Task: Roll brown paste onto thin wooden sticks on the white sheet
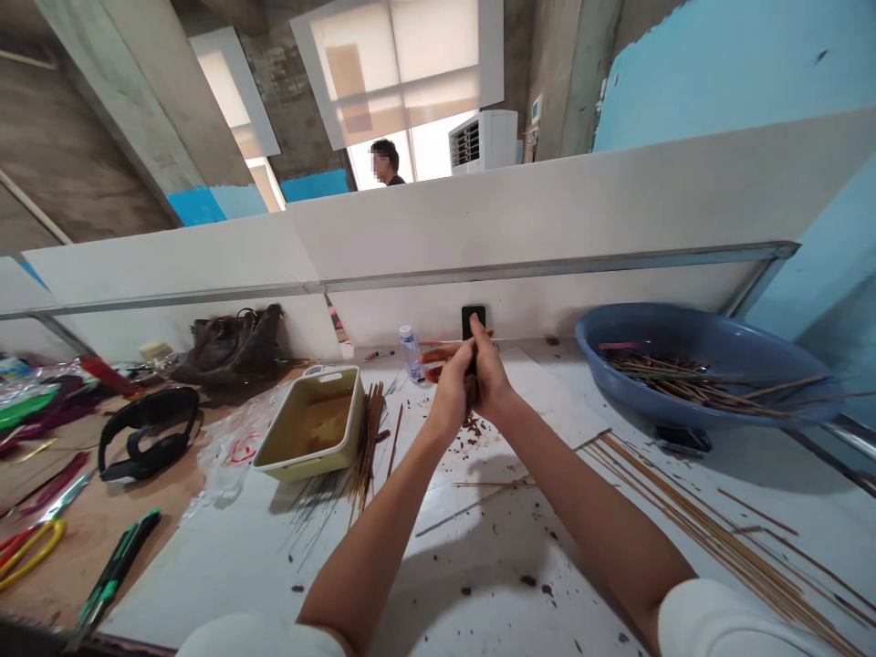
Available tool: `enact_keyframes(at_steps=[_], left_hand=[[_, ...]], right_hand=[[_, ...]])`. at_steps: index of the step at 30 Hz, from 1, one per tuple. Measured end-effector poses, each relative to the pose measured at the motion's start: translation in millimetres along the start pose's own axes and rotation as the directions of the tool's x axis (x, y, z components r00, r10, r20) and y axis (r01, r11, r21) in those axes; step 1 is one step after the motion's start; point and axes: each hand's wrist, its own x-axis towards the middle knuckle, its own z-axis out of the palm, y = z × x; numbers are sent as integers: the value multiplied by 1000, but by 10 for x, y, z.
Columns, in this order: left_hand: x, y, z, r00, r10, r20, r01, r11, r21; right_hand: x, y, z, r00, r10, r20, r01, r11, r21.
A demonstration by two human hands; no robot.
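In the head view, the left hand (448,392) and right hand (489,370) are pressed together, fingers closed around a dark brown crumbly clump (471,391), partly hidden. Crumbs (472,424) dot the white surface (438,547) below. A bundle of thin sticks (368,447) lies just left, beside a cream tray (301,472); a blue basin (616,315) sits far right.

We view left hand (450,388) and right hand (488,367) pressed together above crumb-strewn white worktop (479,538); blue basin (684,319) of brown sticks (684,383) at right.

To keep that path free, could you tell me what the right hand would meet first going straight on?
The right hand probably meets the black fitting on the white partition; depth is unclear.
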Motion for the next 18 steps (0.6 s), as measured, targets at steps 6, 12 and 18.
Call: enact_keyframes(at_steps=[6, 12, 18], left_hand=[[-217, -148, 57, 929, 335, 159, -370, 858, 355], [-351, -129, 51, 831, 513, 214, -546, 679, 491], [-356, -178, 31, 800, 580, 155, -572, 657, 491]], right_hand=[[-98, 17, 94, 987, -158, -33, 155, 985, -77], [-239, 26, 121, 934, -349, -79, 331, 926, -183], [-244, 53, 187, 945, -315, -89, 290, 931, -224]])
